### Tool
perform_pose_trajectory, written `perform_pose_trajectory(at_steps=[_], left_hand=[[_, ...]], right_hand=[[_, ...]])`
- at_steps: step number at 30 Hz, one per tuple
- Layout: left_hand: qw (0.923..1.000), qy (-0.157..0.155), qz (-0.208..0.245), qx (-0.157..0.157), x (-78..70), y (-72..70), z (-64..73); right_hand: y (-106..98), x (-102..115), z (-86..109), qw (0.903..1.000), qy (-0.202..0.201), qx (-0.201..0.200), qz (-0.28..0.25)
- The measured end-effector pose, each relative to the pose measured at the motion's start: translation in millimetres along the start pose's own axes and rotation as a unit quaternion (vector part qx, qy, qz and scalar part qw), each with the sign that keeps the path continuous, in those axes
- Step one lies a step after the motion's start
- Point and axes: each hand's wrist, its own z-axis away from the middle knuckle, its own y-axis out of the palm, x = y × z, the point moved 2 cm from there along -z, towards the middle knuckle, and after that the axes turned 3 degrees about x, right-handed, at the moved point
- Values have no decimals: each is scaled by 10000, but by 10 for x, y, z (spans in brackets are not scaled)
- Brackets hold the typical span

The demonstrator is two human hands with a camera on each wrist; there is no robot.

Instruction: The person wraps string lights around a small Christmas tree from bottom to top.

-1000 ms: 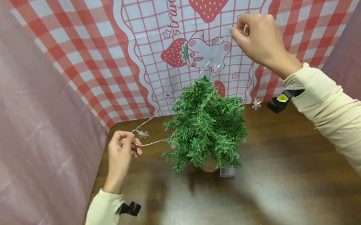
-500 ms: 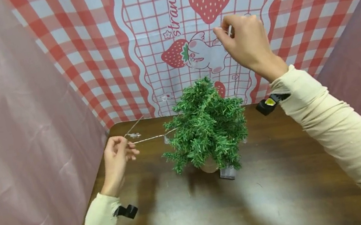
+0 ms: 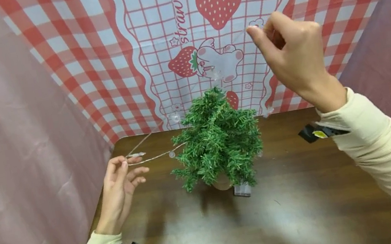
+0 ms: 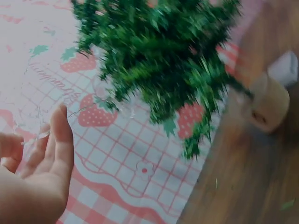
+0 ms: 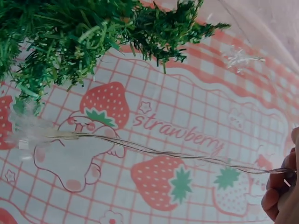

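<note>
A small green artificial Christmas tree (image 3: pixel 218 140) stands on its round wooden base (image 4: pixel 270 105). My left hand (image 3: pixel 115 191), left of the tree, pinches a thin string-light wire (image 3: pixel 153 158) between thumb and index finger; the other fingers are spread. From that pinch one strand runs to the tree and another goes behind it. My right hand (image 3: pixel 296 53) is raised above and right of the treetop, fingers curled round the twisted wire (image 5: pixel 159 152). Clear snowflake ornaments hang along the string, one snowflake (image 5: pixel 238 59) showing in the right wrist view.
A small greyish, clear-looking box (image 3: pixel 242 190) lies beside the tree base on the brown wooden table (image 3: pixel 303 207). Behind stands a red-and-white checked strawberry cloth (image 3: pixel 141 27). Pink curtains (image 3: pixel 6 149) enclose both sides.
My left hand has drawn left and toward me with the wire, its lower fingers spreading. My right hand went left, then back right. The wire behind the tree has shifted; the tree stays standing.
</note>
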Motion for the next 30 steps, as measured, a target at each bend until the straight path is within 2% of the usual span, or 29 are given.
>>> perform_pose_trajectory(at_steps=[6,13,18,22,27,30], left_hand=[[9948,147,696,728,-30,2,56],[9892,121,740,1257,-34,25,110],[9826,50,793,1678,-35,59,140],[9807,76,529,1883,-78,136,178],[9816,106,-195,1897,-143,273,233],[9786,209,-885,1847,-184,387,236]], right_hand=[[-261,49,139,9995,203,-225,-94],[-476,-119,391,9988,437,-138,142],[-606,-266,621,9970,581,-494,-103],[-708,-386,802,9950,591,-745,-295],[-826,-573,1043,9967,631,-503,-90],[-883,-722,1194,9967,702,-394,66]])
